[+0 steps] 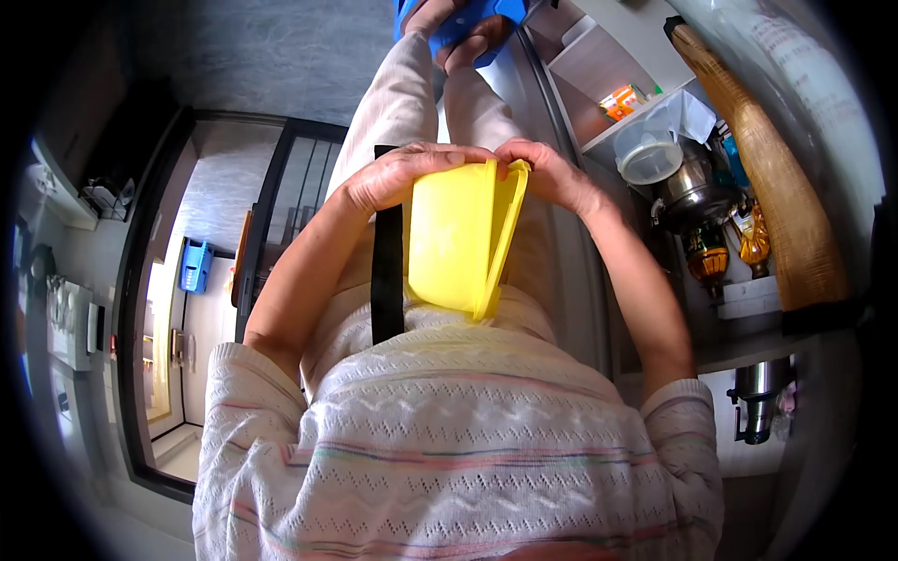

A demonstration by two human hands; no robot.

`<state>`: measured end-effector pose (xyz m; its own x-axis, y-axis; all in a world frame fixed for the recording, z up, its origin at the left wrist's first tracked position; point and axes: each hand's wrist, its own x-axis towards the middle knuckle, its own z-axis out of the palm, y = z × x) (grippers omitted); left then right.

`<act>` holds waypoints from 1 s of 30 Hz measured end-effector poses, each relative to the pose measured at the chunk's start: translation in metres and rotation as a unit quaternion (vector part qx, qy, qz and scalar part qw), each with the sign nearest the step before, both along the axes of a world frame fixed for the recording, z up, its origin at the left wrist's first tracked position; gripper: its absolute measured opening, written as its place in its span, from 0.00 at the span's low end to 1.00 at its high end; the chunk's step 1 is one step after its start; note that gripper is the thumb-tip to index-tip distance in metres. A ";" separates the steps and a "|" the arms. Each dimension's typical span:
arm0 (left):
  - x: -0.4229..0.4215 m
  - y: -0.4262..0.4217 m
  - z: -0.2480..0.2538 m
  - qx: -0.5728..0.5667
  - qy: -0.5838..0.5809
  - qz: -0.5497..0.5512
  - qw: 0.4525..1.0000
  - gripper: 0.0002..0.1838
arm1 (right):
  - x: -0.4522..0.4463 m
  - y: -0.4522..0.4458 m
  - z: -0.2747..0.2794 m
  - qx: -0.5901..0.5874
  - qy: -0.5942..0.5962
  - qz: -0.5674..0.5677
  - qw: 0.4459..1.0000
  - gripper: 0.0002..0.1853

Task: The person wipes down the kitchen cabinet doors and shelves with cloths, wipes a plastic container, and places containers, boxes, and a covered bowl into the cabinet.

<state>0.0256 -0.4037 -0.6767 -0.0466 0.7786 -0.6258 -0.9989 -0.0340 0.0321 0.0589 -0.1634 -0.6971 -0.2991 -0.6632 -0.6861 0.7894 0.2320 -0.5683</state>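
A yellow plastic container [451, 238] with a lid [507, 229] is held in front of my waist. The lid stands slightly apart from the body near my fingers and meets it at the far end, close to my shirt. My left hand [412, 175] grips the container's body, its fingers stretched along the upper edge. My right hand [547, 175] has its fingers closed on the lid's edge, with thumb and fingertips close to the left fingertips. What is inside the container cannot be seen.
My feet rest on a blue plastic stool [505, 21]. Shelves at right hold a clear plastic tub [647, 159], a metal pot [694, 192], amber jars [708, 254] and an orange box [622, 101]. A black strap [387, 271] hangs beside the container. A dark-framed doorway is left.
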 end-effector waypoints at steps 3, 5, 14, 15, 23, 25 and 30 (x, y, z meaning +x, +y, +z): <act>-0.001 0.001 0.002 0.008 -0.012 0.002 1.000 0.25 | 0.008 -0.002 0.005 0.063 0.048 -0.003 0.997 0.09; -0.003 0.002 0.004 0.014 -0.018 -0.004 1.000 0.25 | 0.012 0.002 0.011 0.069 0.131 -0.012 0.989 0.08; 0.018 -0.006 -0.011 0.084 -0.112 0.133 0.981 0.24 | -0.001 0.047 0.059 0.131 0.111 0.027 0.985 0.08; 0.021 -0.006 -0.014 0.096 -0.098 0.138 0.981 0.24 | 0.001 0.046 0.063 0.128 0.111 0.011 0.985 0.08; 0.009 0.005 -0.029 0.160 -0.017 0.183 0.970 0.20 | -0.045 0.025 0.106 0.161 0.288 -0.018 0.944 0.13; -0.011 0.007 -0.024 0.156 0.027 0.162 0.974 0.19 | -0.048 0.022 0.112 0.172 0.306 -0.009 0.936 0.15; -0.077 0.028 0.017 -0.019 0.289 -0.267 0.919 0.31 | -0.058 0.017 0.115 0.168 0.335 0.009 0.927 0.17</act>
